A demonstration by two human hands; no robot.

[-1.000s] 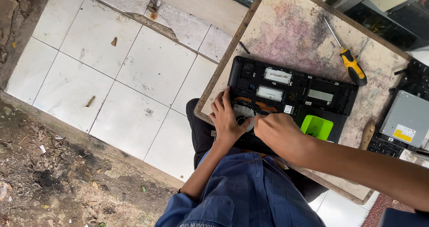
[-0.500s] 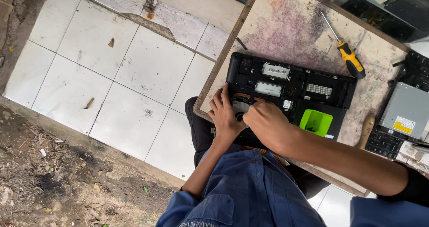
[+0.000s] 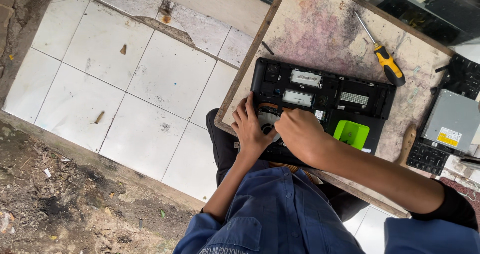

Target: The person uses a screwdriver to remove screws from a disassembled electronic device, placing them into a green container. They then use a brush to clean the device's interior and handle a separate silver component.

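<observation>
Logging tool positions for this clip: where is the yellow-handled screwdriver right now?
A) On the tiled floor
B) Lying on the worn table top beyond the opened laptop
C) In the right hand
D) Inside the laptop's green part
B: the yellow-handled screwdriver lies loose on the table top, past the opened laptop base, with both hands down at the laptop's near corner.

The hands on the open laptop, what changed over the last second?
The right hand slid left to meet the left hand over the laptop's left end. The left hand stayed put. The screwdriver and green part have not moved.
</observation>
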